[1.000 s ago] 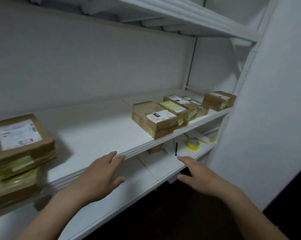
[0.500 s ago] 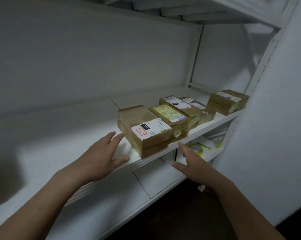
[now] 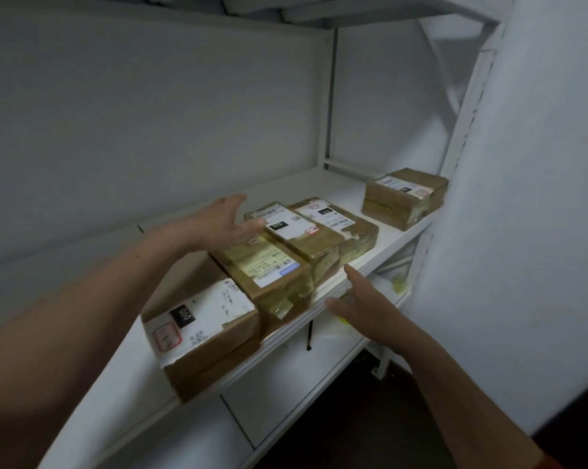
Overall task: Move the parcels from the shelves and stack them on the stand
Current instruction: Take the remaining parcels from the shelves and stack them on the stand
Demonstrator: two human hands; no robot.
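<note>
Grips released, left hand (image 3: 223,223) over parcels (image 3: 275,265) on shelf (image 3: 346,184), right hand (image 3: 363,299) near its edge

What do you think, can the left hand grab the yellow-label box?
Probably yes: the left hand is open at the far end of the yellow-label box, with nothing lying on top.

Bare left hand (image 3: 224,225) and bare right hand (image 3: 363,299); forearms (image 3: 82,316) uncovered along their whole visible length; sliver of orange sleeve (image 3: 553,464) high on the right arm.
</note>
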